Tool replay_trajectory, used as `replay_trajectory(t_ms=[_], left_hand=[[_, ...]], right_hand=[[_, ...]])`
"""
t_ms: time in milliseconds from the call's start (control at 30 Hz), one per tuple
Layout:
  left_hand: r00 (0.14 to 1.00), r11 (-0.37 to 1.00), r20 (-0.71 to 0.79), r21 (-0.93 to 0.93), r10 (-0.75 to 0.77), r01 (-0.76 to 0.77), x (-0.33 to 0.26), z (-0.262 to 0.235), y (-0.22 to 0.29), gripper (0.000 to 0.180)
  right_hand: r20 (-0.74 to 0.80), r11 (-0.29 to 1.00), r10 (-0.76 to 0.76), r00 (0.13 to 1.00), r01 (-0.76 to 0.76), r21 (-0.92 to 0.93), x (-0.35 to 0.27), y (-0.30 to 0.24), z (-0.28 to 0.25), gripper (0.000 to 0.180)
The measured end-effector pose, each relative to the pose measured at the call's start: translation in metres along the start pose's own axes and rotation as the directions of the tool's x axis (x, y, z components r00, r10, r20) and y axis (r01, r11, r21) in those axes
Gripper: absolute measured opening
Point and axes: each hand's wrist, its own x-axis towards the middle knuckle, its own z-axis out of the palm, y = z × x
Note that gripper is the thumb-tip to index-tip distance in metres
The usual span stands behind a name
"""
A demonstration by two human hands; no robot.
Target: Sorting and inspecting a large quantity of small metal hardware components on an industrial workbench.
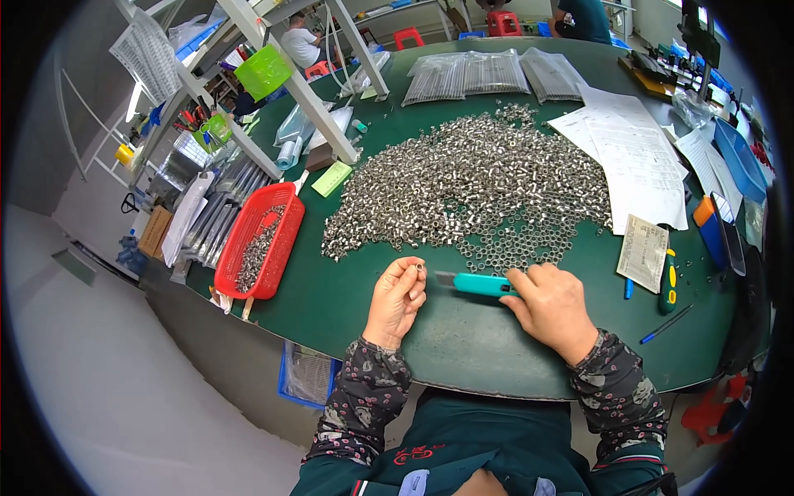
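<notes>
Between the thumb and forefinger of my left hand point(395, 304) is a small metal ring point(419, 266), held just above the green table point(480, 343). My right hand point(552, 307) is wrapped around a teal utility knife point(481, 284). Its blade point(446, 279) is out and points left at the ring, with a small gap between them. Beyond both hands spreads a large heap of small metal rings point(471, 178). The rings at its near edge point(521, 240) lie in a thin single layer.
A red basket point(286, 240) with more metal pieces stands at the left. Papers point(633, 157), a card point(643, 248), a green-and-yellow handled tool point(668, 285) and a blue pen point(666, 325) lie at the right. Bagged tubes point(467, 74) rest behind the heap. A white shelf post point(298, 91) rises at the left.
</notes>
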Motion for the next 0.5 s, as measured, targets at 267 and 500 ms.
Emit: replay_trajectory(t_ms=[267,500], left_hand=[[1.0,0.997,-0.006,0.069,0.021,-0.021,0.0016,0.0005,-0.0001,0.015],[0.996,0.983,-0.032,0.169,0.083,-0.076,0.001,-0.0007,-0.0026,0.013]], right_hand=[[0.165,0.952,0.197,0.966,-0.229,0.201,-0.0013,-0.0004,0.0014,0.025],[0.313,0.875,0.266,0.912,-0.365,0.317,0.0008,-0.0043,-0.0007,0.028]])
